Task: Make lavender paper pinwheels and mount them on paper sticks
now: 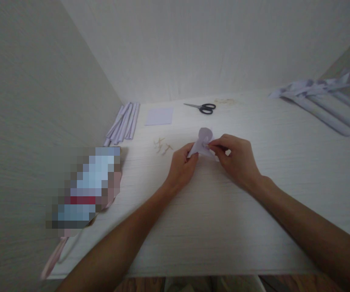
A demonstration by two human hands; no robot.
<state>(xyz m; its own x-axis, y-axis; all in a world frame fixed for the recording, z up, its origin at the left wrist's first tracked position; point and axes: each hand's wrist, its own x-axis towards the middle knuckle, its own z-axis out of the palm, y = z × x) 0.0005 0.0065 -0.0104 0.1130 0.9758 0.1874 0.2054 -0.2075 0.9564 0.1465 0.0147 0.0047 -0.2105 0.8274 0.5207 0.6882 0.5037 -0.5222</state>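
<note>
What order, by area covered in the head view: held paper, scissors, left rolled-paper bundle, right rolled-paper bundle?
1. Right rolled-paper bundle, reaching the picture's edge
2. Left rolled-paper bundle
3. Held paper, partly covered
4. Scissors

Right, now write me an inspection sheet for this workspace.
Surface: pale table, dimly lit.
Job's things: bent paper in hand; scissors and paper square beyond it; tan strands to its left.
Clutter: paper tubes far left, rolled papers far right; pixelated item near left, unidentifiable.
Hands: left hand holds the bent paper; right hand has fingertips at it, grip unclear.
Cables: nothing seen.
Surroundings: wall behind; wooden floor below.
</note>
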